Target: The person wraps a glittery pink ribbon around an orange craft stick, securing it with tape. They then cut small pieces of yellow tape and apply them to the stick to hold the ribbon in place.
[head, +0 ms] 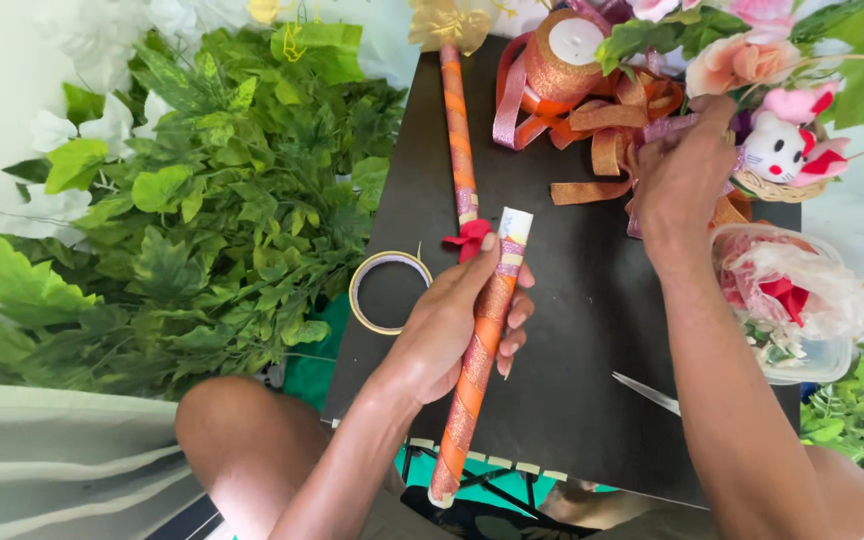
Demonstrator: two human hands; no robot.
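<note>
Knees and forearms fill the bottom of the shot, then the left hand (452,330), which is wrapped around a ribbon-wrapped stick (477,350) in orange and pink glitter bands. Fingers curl round from the right, thumb lies up along it, so a closed grip about a third down from the white top end. Stick runs diagonally over the near edge of the black bench (572,400), lower end hanging off toward the lap.

Handling guess: looks like a light rolled tube, prob stiff enough to hold at the middle w/o bending, but the ribbon wrap could slide or unwind if squeezed at a loose end. Mid-shaft is the safe spot imo.

Right hand (687,165) is up at the far right of the bench, fingers bunched into a tangle of orange ribbon (607,130). Pinching something there, but can't tell exactly what, fingertips are hidden.

Other stuff, all rel. to the bench:
- second wrapped stick (460,140) w/ a red bow lying down its left side
- tape roll (390,290) at the left edge
- ribbon spool (564,55) at the far end
- scissors (647,393) poking out beside the right forearm
- clear tub (802,300) off the right edge
- fake green leaves (202,210) piled to the left
</note>
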